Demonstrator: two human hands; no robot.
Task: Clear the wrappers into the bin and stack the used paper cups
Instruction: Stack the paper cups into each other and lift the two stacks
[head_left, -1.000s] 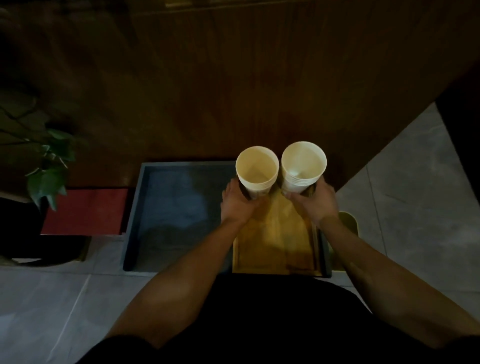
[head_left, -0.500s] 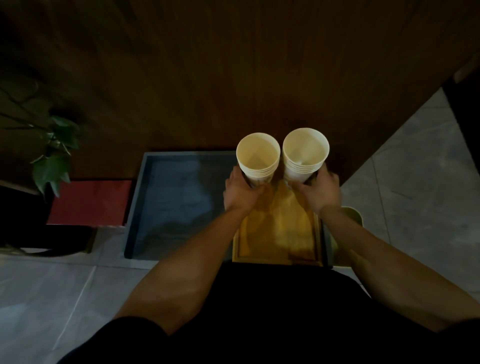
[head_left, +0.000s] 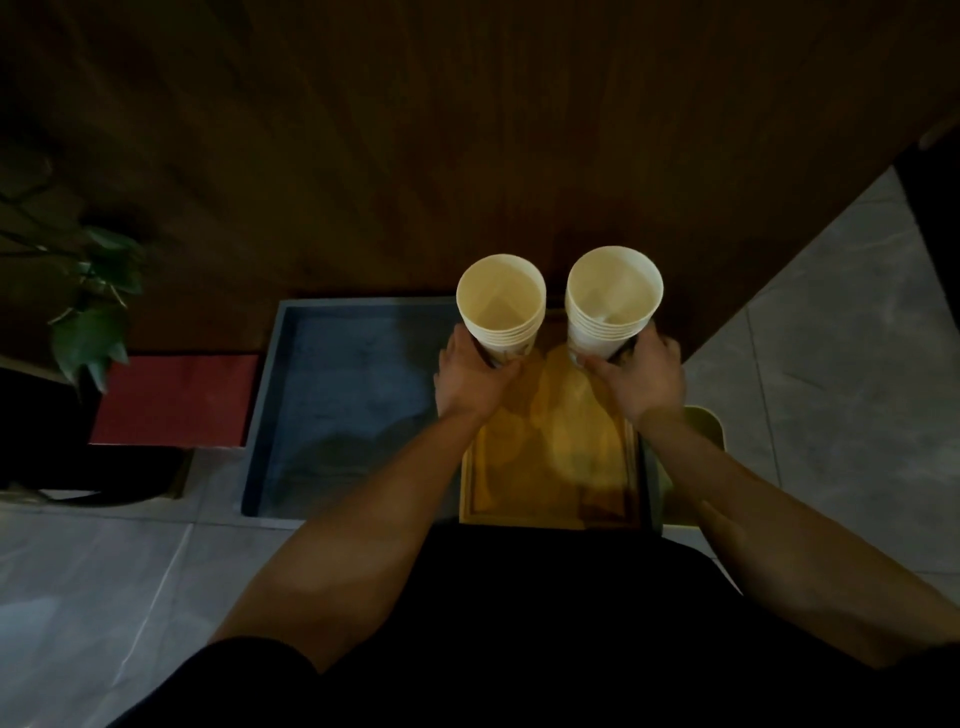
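The fingers (head_left: 597, 366) of the right hand (head_left: 641, 376) are wrapped round the lower wall of the right cup stack (head_left: 613, 301), thumb on the near side; the fingers of the left hand (head_left: 470, 376) clasp the left cup stack (head_left: 501, 304) the same way. Both grips are closed on paper, though the far-side fingertips are hidden behind the cups.

Compared with a second ago, the two stacks sit farther from the body, toward 12 o'clock, and a little wider apart, while each hand keeps its hold. I judge this as a carry or a line-up before one stack is dropped into the other; the stacks are not yet merged.

Both stacks stand upright, long axis vertical, mouths open straight up at the camera. The left one shows about four nested rims, the right one about six. They hang above the far end of the yellow wooden tray (head_left: 550, 512), with the dark wooden panel (head_left: 467, 156) beyond.

At 9 o'clock of the hands lies a grey tray (head_left: 270, 405), then a red box (head_left: 176, 400). At 4 o'clock a pale bin (head_left: 709, 426) peeks from under the right forearm. No wrappers are visible.
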